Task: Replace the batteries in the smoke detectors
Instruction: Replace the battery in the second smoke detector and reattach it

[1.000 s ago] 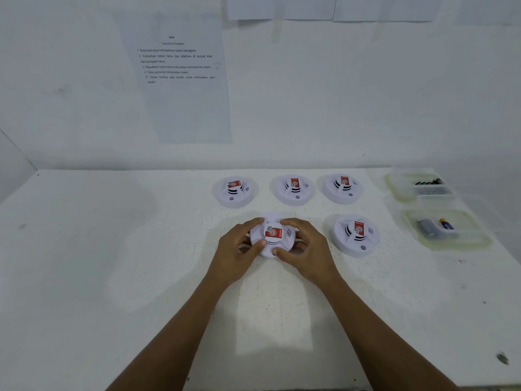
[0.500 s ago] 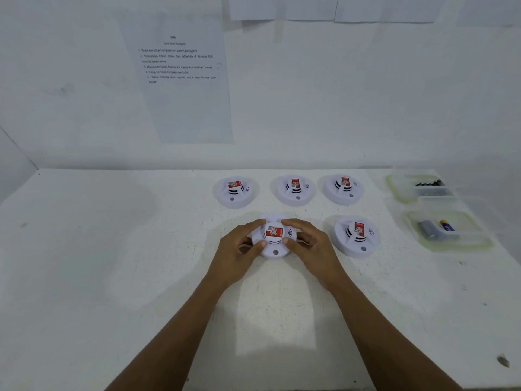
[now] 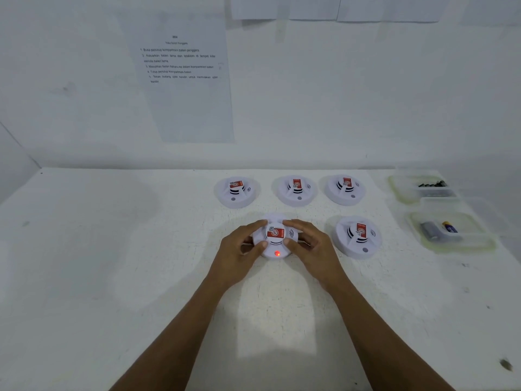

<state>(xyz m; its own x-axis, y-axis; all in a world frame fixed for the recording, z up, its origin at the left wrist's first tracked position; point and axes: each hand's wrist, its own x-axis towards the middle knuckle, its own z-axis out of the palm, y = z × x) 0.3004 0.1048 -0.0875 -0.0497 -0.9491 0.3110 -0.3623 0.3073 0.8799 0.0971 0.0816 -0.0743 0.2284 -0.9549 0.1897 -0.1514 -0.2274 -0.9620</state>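
Observation:
A white round smoke detector (image 3: 275, 241) with a red label lies face up on the white table (image 3: 112, 263), and its front button glows red. My left hand (image 3: 239, 249) grips its left side and my right hand (image 3: 311, 246) grips its right side, thumbs resting on its top. Another detector (image 3: 357, 237) lies just to the right. Three more sit in a row behind: one detector (image 3: 236, 191) at the left, one detector (image 3: 296, 189) in the middle, one detector (image 3: 345, 189) at the right.
Two clear plastic trays stand at the right edge. The near tray (image 3: 451, 231) holds a grey battery and a blue one. The far tray (image 3: 423, 186) holds several dark batteries. A printed instruction sheet (image 3: 183, 74) hangs on the wall behind.
The held detector's front button has lit red. My right thumb has shifted from the front rim up onto the detector's top. Both hands have stayed on it.

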